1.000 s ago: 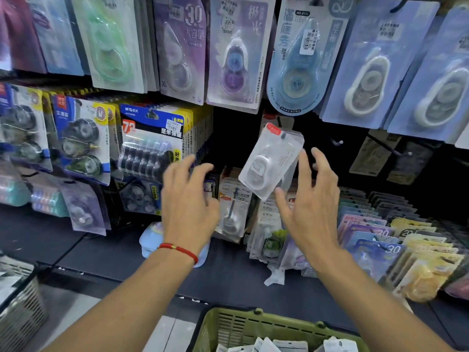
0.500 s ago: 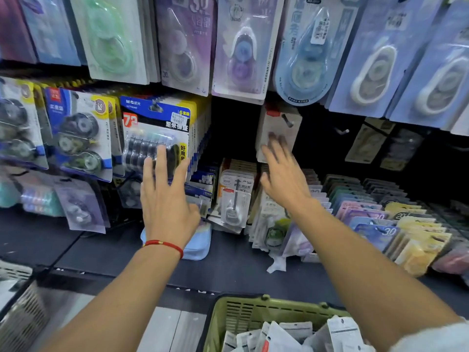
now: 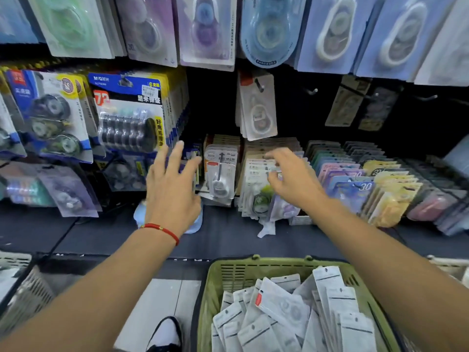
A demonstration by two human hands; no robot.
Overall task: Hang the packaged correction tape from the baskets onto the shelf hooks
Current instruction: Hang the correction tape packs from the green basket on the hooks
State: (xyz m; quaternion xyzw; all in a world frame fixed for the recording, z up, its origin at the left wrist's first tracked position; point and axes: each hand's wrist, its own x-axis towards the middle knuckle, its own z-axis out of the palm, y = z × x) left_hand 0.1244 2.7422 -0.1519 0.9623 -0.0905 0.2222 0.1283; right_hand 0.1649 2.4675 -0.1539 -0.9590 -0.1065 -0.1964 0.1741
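- The clear-fronted white correction tape pack (image 3: 257,107), which a second ago was between the two raised hands, now hangs on a metal shelf hook (image 3: 259,84) in the dark middle row, at the front of a small stack of like packs.
- Both hands have let go and dropped lower than they were half a second ago, when the right one reached up at that hook.
- The left hand (image 3: 172,189), with a thin red cord bracelet (image 3: 162,229) at its wrist, is released: fingers straight and spread, holding nothing, in front of the standing packs on the dark shelf ledge (image 3: 76,232).
- The right hand (image 3: 291,179) is empty too, its fingers loosely bent over the upright row of pale carded packs (image 3: 256,174); whether the fingertips touch those cards I cannot tell.
- One hanging step looks finished, so the task moves on by one pack.
- Much is left, by my reckoning: the olive-green plastic slotted basket (image 3: 253,273) below the arms holds a loose heap of white flat correction tape packages (image 3: 286,308), lying at all angles.
- Bare hooks (image 3: 311,91) show to the right of the filled one, so there is room for more.
- The next move is likely a reach down into the basket; the packs overlap, so lifting a single one cleanly may need care.
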